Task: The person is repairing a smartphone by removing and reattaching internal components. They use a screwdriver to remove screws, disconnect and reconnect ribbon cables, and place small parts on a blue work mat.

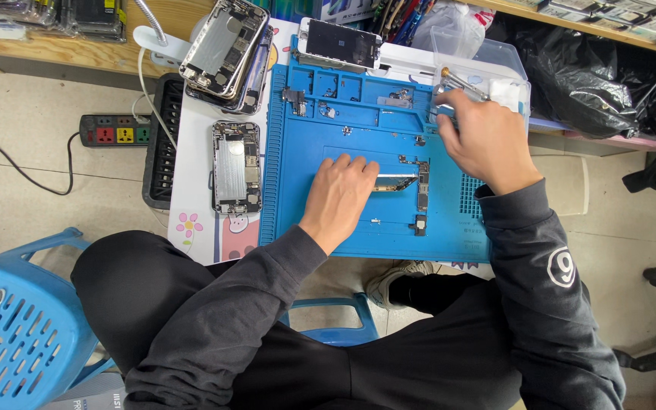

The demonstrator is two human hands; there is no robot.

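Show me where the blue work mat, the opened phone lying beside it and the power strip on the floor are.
blue work mat point(358, 163): head view, bare upper middle.
opened phone point(235, 167): head view, metal inner plate.
power strip point(115, 130): head view, socket face.

One blue work mat point(358, 144) at centre, one opened phone shell point(235, 167) left of it, one black-screened display panel point(341, 43) above, one power strip point(115, 130) at left, two blue stools.

A repair mat point(298, 220) lies on the tabletop point(191, 205). On the mat, a logic board point(423, 186) sits right of the left hand point(339, 199). An opened phone point(235, 167) lies left of the mat, a stack of phone housings point(225, 53) behind it, a power strip point(114, 130) on the floor further left
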